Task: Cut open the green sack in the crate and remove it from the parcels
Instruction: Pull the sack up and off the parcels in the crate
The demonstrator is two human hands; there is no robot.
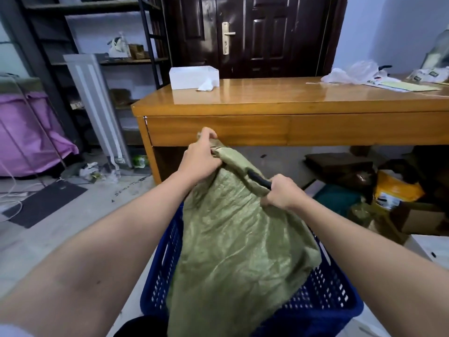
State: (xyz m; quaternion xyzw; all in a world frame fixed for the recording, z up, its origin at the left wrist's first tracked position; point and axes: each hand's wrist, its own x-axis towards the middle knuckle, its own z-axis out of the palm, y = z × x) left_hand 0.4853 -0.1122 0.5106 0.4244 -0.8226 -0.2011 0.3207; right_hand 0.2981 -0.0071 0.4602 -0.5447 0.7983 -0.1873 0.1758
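Fingers of your left hand point(202, 158) pinch the bunched neck of the green sack point(239, 244), crinkly woven plastic. Your right hand point(281, 192) is fisted around a black-handled cutter point(258, 180) against it. Sack sits in the perforated blue crate point(323, 297), near you.

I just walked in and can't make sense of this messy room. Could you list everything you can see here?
sack: one, green, in the crate
crate: one, blue, on the floor, near
tool: one, black, in right hand, on the sack
desk: one, brown, behind the crate
box: one, white, on desk
door: one, dark, behind the desk
shelves: black, far left
cover: one, pink, left
left hand: gripping the sack's top
right hand: gripping the tool
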